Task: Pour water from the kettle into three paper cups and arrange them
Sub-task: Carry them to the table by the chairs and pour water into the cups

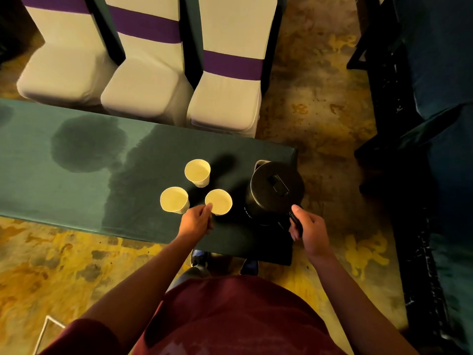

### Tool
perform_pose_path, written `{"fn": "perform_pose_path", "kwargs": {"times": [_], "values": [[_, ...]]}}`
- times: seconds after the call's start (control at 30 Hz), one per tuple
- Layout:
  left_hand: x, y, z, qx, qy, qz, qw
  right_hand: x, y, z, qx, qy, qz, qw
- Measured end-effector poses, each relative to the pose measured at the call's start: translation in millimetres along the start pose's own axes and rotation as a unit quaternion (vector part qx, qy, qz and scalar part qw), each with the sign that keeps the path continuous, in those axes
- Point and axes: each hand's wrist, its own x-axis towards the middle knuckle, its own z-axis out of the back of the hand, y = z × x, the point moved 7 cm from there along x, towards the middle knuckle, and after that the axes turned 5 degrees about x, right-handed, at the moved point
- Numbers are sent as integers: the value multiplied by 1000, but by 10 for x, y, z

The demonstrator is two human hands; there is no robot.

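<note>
Three white paper cups stand upright in a triangle on the green tablecloth: a far cup, a near-left cup and a near-right cup. My left hand holds the near-right cup at its near rim, thumb and fingers curled against its side. To the right stands a black kettle with its lid shut and spout pointing away. My right hand grips the kettle's black handle at its near side. Whether the cups hold water is unclear.
The green-clothed table shows dark wet patches left of the cups. Three white-covered chairs with purple bands stand behind it. The table's right end lies just past the kettle. Dark furniture stands at the right on patterned carpet.
</note>
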Motion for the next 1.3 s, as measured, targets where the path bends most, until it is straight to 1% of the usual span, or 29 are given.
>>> {"fn": "perform_pose_path", "kwargs": {"times": [0.33, 0.53, 0.7, 0.87, 1.0, 1.3], "values": [[-7, 3, 7, -19, 14, -8, 1000, 79, 376, 34, 5, 4, 23, 1000], [23, 8, 10, -28, 20, 2, 999, 13, 483, 48, -4, 10, 28, 1000], [48, 1, -6, -17, 33, 3, 999, -80, 630, 66, -21, 39, 7, 999], [80, 9, -8, -17, 46, 4, 999, -192, 745, 5, -47, 73, -19, 996], [104, 29, -2, -12, 54, 6, 998, -269, 798, -95, -80, 84, -20, 993], [103, 15, 18, -2, 60, -16, 998, -379, 811, -271, -173, 106, -43, 978]]}}
